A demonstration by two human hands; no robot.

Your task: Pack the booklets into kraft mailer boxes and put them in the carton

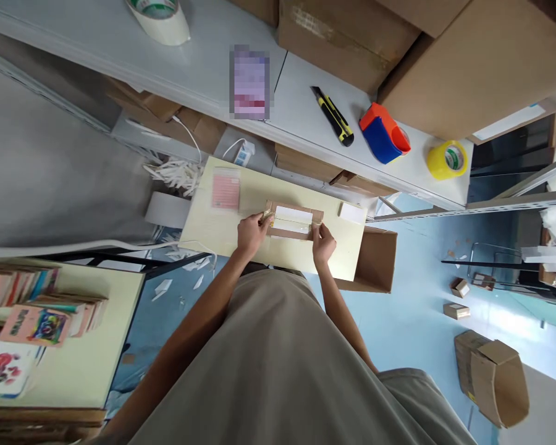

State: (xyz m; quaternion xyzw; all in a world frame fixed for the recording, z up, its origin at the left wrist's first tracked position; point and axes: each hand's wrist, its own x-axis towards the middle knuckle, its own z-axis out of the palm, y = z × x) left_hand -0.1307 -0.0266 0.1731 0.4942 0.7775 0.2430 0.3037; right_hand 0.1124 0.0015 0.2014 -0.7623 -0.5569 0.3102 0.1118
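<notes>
A small cardboard box (283, 233) with a white label (294, 214) on its top lies on the pale yellow table (259, 254). Shiny clear tape runs along the box and over the label. My left hand (251, 233) pinches the tape at the box's left end. At the right end, my right hand (323, 245) has its thumb and fingers closed on the tape by the edge. A sheet with pink print (225, 190) lies left of the box, and a white pad or stack of labels (351, 212) to its right.
On the grey shelf (204, 68) ahead are a box cutter (333, 117), an orange and blue tape dispenser (383, 135), a yellow tape roll (447, 159) and large cartons (333, 43). An open carton (375, 262) stands beside the table's right end. Books (39, 324) fill a left table.
</notes>
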